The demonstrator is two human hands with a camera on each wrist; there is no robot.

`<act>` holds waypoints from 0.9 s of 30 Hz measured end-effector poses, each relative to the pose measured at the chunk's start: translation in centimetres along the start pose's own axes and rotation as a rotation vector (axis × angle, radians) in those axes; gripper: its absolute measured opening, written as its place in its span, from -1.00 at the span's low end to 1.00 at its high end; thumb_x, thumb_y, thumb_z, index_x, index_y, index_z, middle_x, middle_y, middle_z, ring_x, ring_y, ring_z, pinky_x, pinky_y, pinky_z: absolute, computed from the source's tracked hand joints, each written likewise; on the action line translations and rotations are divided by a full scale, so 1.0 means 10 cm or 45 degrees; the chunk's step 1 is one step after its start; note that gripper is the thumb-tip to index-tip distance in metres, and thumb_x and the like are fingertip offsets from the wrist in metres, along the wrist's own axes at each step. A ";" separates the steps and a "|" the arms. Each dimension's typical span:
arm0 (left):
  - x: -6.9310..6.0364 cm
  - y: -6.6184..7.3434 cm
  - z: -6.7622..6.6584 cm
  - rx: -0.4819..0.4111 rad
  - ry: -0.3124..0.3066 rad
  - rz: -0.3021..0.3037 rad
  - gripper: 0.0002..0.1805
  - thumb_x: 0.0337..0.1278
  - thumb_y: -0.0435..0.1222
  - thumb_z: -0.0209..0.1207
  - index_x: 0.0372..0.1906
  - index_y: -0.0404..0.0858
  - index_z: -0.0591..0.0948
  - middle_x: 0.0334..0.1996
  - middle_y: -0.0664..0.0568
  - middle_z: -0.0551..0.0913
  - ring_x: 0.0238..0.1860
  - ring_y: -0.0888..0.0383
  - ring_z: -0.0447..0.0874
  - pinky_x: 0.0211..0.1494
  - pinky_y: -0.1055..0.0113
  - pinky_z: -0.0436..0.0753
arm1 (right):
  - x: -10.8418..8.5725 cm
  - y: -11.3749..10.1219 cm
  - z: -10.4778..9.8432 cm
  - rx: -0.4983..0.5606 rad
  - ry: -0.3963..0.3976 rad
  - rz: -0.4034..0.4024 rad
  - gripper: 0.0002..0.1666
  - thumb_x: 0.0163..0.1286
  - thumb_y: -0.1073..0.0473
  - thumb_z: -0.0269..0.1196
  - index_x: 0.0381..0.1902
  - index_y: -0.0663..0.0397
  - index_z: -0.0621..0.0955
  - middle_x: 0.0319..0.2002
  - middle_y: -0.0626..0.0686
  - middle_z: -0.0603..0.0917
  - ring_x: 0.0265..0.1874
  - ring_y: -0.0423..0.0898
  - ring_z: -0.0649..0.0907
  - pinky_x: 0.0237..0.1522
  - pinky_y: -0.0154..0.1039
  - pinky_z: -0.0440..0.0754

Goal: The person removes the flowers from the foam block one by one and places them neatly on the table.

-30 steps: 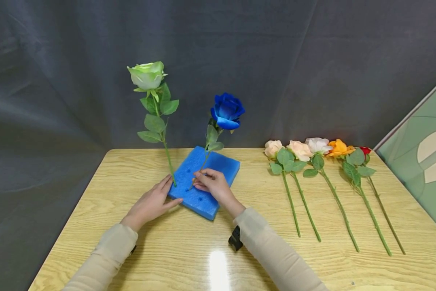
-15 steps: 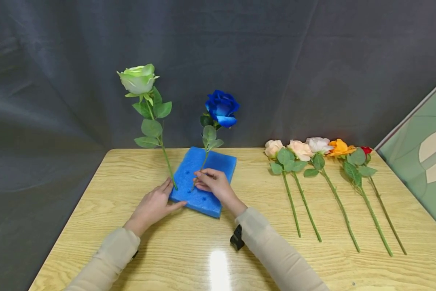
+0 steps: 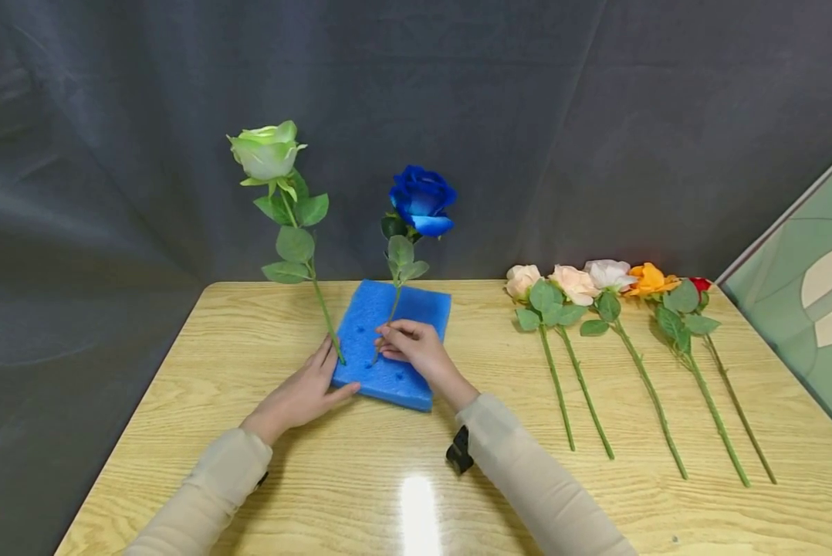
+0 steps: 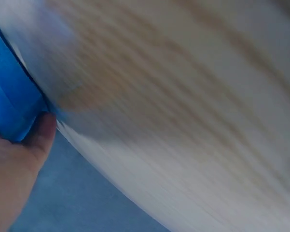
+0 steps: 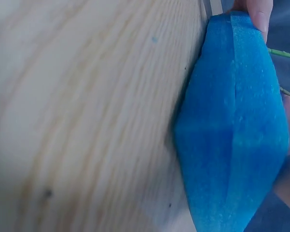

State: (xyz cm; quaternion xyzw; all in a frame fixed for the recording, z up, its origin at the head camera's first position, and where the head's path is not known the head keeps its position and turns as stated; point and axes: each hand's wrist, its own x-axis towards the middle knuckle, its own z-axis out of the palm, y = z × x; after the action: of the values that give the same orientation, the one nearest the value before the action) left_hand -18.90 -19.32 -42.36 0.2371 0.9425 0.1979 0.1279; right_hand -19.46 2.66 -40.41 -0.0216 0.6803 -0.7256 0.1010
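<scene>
My right hand [image 3: 416, 347] pinches the lower stem of a blue rose [image 3: 423, 199], which stands nearly upright over a blue foam block [image 3: 416, 309]. The stem's lower end meets the foam's top by a small hole; how deep it sits cannot be told. My left hand [image 3: 301, 395] holds the block's near left corner, fingers along the left side and thumb [image 4: 42, 133] at the front edge. A pale green rose [image 3: 266, 150] stands in the foam close to those fingers, leaning left. In the right wrist view, the foam block [image 5: 231, 130] covers part of my right hand.
On the right of the wooden table [image 3: 360, 479] lie several roses: two peach [image 3: 573, 286], one white [image 3: 609, 275], one orange [image 3: 651, 279] and one red [image 3: 699, 284], stems toward me. A dark curtain [image 3: 527, 139] hangs behind; a green patterned panel [image 3: 812, 293] leans at right.
The foam block has turned a little and shifted slightly right under my left hand. The green rose has tipped left. The blue rose's bloom has moved slightly left and up, still in my right hand.
</scene>
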 end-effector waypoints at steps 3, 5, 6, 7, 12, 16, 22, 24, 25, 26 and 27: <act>0.00 0.01 0.00 -0.042 -0.013 0.022 -0.01 0.36 0.18 -0.12 0.47 -0.48 -0.19 0.51 -0.33 -0.28 0.51 -0.28 -0.12 0.48 -0.14 0.16 | 0.00 0.01 0.00 -0.030 0.008 -0.010 -0.61 0.46 0.18 0.09 0.03 0.43 0.58 -0.14 0.27 0.70 -0.34 -0.31 0.68 -0.09 -0.32 0.71; 0.00 0.01 0.00 -0.039 -0.006 0.031 -0.04 0.38 0.15 -0.14 0.47 -0.49 -0.18 0.51 -0.34 -0.27 0.51 -0.28 -0.11 0.48 -0.13 0.16 | 0.01 0.01 0.00 -0.045 0.021 -0.020 -0.60 0.47 0.17 0.09 0.00 0.45 0.58 -0.13 0.29 0.69 -0.34 -0.32 0.68 -0.09 -0.32 0.71; 0.00 0.01 0.01 -0.038 -0.002 0.036 -0.05 0.39 0.14 -0.14 0.46 -0.49 -0.18 0.51 -0.34 -0.27 0.51 -0.28 -0.11 0.49 -0.13 0.15 | 0.01 0.01 0.00 -0.052 0.028 -0.029 -0.60 0.47 0.16 0.09 -0.01 0.46 0.58 -0.12 0.30 0.68 -0.34 -0.32 0.67 -0.09 -0.33 0.70; 0.00 0.00 0.01 -0.036 0.003 0.040 -0.05 0.39 0.14 -0.14 0.46 -0.50 -0.18 0.51 -0.34 -0.27 0.51 -0.28 -0.11 0.49 -0.14 0.15 | 0.01 0.01 0.01 -0.056 0.035 -0.039 -0.60 0.47 0.16 0.09 -0.02 0.47 0.58 -0.11 0.32 0.67 -0.34 -0.33 0.67 -0.09 -0.34 0.70; 0.01 0.00 0.03 -0.034 0.000 0.050 -0.05 0.39 0.14 -0.15 0.48 -0.45 -0.23 0.51 -0.31 -0.32 0.52 -0.24 -0.16 0.50 -0.12 0.13 | 0.01 -0.02 0.02 -0.026 0.089 -0.113 -0.65 0.44 0.24 0.12 -0.04 0.49 0.57 -0.12 0.35 0.66 -0.34 -0.34 0.65 -0.12 -0.33 0.69; 0.01 -0.01 0.03 -0.034 -0.007 0.048 -0.06 0.40 0.14 -0.16 0.48 -0.44 -0.23 0.52 -0.30 -0.33 0.52 -0.23 -0.17 0.50 -0.12 0.13 | 0.00 -0.07 0.02 0.000 0.126 -0.159 -0.67 0.40 0.29 0.14 0.02 0.45 0.56 -0.12 0.35 0.65 -0.32 -0.32 0.65 -0.09 -0.25 0.70; 0.01 -0.01 0.05 -0.007 -0.008 0.046 -0.05 0.39 0.17 -0.18 0.49 -0.42 -0.22 0.52 -0.31 -0.32 0.53 -0.23 -0.17 0.50 -0.11 0.13 | -0.01 -0.10 0.02 -0.006 0.119 -0.161 -0.65 0.43 0.26 0.12 0.06 0.43 0.55 -0.06 0.40 0.62 -0.30 -0.33 0.65 -0.04 -0.20 0.69; 0.02 -0.01 0.05 -0.004 -0.005 0.045 -0.05 0.38 0.18 -0.17 0.49 -0.42 -0.21 0.52 -0.31 -0.30 0.53 -0.23 -0.17 0.51 -0.11 0.13 | -0.01 -0.10 0.02 -0.005 0.120 -0.170 -0.65 0.43 0.27 0.12 0.05 0.43 0.56 -0.07 0.39 0.63 -0.30 -0.32 0.65 -0.05 -0.21 0.69; 0.02 0.00 0.05 -0.005 -0.003 0.046 -0.05 0.38 0.18 -0.17 0.49 -0.42 -0.21 0.52 -0.31 -0.30 0.53 -0.23 -0.17 0.51 -0.11 0.13 | -0.01 -0.11 0.01 -0.005 0.122 -0.177 -0.66 0.43 0.28 0.11 0.04 0.43 0.56 -0.09 0.38 0.64 -0.30 -0.32 0.65 -0.06 -0.22 0.70; 0.02 0.00 0.05 -0.005 0.000 0.047 -0.05 0.38 0.17 -0.16 0.49 -0.43 -0.20 0.52 -0.32 -0.29 0.53 -0.23 -0.16 0.50 -0.11 0.13 | -0.01 -0.12 0.01 0.002 0.126 -0.181 -0.67 0.42 0.28 0.12 0.04 0.42 0.57 -0.13 0.34 0.66 -0.30 -0.32 0.65 -0.08 -0.24 0.70; 0.02 0.00 0.05 -0.004 0.002 0.048 -0.05 0.38 0.17 -0.15 0.49 -0.43 -0.19 0.52 -0.32 -0.28 0.52 -0.24 -0.16 0.50 -0.11 0.13 | -0.01 -0.13 0.00 0.013 0.133 -0.189 -0.67 0.42 0.29 0.12 0.03 0.42 0.57 -0.18 0.27 0.68 -0.31 -0.33 0.66 -0.10 -0.26 0.70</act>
State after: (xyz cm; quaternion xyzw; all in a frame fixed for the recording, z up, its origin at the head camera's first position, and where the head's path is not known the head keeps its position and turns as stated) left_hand -18.88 -19.08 -42.83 0.2543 0.9377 0.2018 0.1237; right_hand -19.51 2.71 -39.12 -0.0336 0.6773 -0.7348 0.0117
